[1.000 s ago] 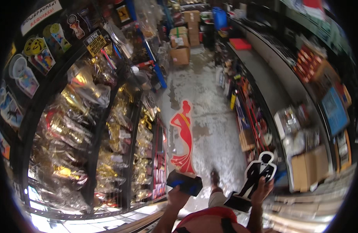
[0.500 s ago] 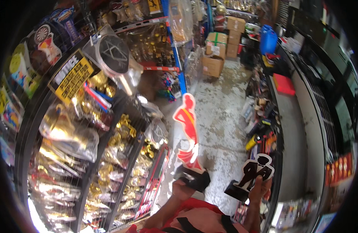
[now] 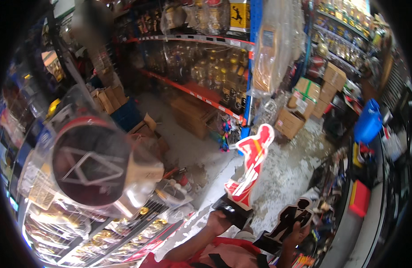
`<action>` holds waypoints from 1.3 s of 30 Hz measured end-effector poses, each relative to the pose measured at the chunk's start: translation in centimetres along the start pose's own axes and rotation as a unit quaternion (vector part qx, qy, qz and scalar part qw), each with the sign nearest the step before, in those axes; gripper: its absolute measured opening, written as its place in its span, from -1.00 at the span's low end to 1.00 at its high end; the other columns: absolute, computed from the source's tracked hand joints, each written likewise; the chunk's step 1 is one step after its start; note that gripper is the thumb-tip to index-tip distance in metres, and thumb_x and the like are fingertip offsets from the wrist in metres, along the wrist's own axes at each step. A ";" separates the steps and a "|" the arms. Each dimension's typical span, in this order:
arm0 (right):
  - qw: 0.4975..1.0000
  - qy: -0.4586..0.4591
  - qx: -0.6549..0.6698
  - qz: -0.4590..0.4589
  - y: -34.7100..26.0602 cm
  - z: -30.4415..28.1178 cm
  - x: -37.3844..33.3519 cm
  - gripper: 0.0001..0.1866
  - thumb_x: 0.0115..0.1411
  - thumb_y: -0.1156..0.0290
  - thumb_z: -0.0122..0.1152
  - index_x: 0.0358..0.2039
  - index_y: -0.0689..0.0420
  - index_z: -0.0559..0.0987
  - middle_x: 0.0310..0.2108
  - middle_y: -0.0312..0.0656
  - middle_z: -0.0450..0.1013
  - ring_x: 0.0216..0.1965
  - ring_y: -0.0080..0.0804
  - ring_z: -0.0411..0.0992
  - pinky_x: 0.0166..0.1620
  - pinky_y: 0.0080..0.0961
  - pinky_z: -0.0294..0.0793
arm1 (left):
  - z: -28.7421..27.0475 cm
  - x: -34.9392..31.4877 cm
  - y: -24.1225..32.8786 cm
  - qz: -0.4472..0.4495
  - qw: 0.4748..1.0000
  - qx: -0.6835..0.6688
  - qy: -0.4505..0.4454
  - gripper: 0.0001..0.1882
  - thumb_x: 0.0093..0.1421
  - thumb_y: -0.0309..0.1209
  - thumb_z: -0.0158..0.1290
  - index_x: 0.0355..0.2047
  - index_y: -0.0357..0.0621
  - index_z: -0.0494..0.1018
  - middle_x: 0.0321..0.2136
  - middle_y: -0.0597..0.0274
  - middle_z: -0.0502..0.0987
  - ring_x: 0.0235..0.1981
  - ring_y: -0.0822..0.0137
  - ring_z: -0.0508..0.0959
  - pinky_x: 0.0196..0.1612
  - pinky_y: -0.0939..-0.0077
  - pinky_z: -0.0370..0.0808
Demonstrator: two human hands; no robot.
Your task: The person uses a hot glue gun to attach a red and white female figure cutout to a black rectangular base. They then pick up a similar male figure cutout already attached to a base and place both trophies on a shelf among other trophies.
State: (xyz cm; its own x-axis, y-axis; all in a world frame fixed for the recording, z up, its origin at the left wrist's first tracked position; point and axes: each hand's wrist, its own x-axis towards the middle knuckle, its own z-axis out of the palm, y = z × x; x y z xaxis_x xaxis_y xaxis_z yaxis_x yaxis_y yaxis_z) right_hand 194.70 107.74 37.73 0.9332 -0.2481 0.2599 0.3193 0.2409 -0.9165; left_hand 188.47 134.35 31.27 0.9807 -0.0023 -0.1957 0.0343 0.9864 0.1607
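My left hand (image 3: 218,222) is closed round the black base of a trophy with a flat red figure of a woman in a gown (image 3: 251,167), a yellow sash across it. The figure stands upright, leaning a little right. Lower and to the right, my right hand (image 3: 297,234) grips a second trophy, a flat cutout of a black suit with a bow tie (image 3: 288,219) on a black block. Its thumb lies over the front of the cutout. The two trophies are apart, both held in front of my body.
A wrapped round dark plaque (image 3: 91,163) looms close on the left above racks of gold trophies (image 3: 103,236). Ahead stands a blue-posted shelf (image 3: 188,91) with bagged trophies. Cardboard boxes (image 3: 290,123) and a blue barrel (image 3: 368,120) are at the far right. A red box (image 3: 359,198) rests on the right-hand ledge.
My view has swung left, so the shelf and round plaque fill more of it. Both trophies stay in my hands and now appear farther right, with the woman figure leaning more.
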 end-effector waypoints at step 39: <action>0.866 -0.487 0.043 0.109 34.6 97.3 36.9 -0.61 0.30 0.34 0.26 0.07 0.23 0.50 -0.05 -0.21 0.52 -0.05 -0.42 0.46 0.05 -0.41 0.43 | 3.2 38.0 73.7 0.540 0.838 -0.060 0.062 -0.30 -0.29 -0.44 0.09 0.02 -0.22 0.49 -0.02 0.09 0.61 0.06 0.04 0.57 0.23 0.04 0.42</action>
State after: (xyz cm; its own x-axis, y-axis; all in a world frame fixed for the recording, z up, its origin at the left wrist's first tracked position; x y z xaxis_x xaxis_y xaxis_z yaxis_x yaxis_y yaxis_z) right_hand 256.27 198.24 45.24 0.6562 0.7105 0.2541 0.0898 0.2607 -0.9612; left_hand 228.86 206.43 38.77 0.4008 0.9109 -0.0986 -0.8859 0.4127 0.2117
